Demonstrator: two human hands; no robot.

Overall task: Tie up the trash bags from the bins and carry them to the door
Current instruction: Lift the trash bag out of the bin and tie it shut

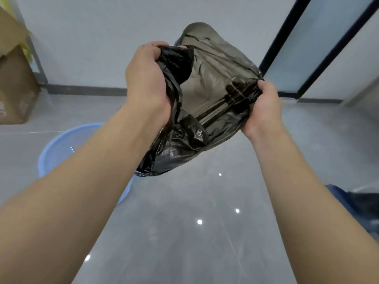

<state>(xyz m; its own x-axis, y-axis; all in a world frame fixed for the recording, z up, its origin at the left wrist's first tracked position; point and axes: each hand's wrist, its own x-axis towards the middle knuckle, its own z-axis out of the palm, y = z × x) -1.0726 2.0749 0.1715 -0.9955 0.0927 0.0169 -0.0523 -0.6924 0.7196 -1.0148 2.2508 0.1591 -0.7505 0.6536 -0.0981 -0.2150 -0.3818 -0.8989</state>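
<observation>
A thin black trash bag point(207, 95) hangs in the air in front of me, stretched between both hands, its mouth pulled wide so the inside shows. My left hand point(147, 78) grips a bunched fold of the bag's rim on the left side. My right hand point(262, 107) pinches the opposite edge of the rim on the right. The bag's lower part droops below my hands. What the bag holds is hidden.
A light blue plastic basin point(61, 148) sits on the grey glossy floor below my left forearm. Cardboard boxes point(16, 85) stand at the far left against the wall. A dark-framed glass door point(303, 48) is at the upper right. Blue and dark fabric point(356, 203) shows at the right edge.
</observation>
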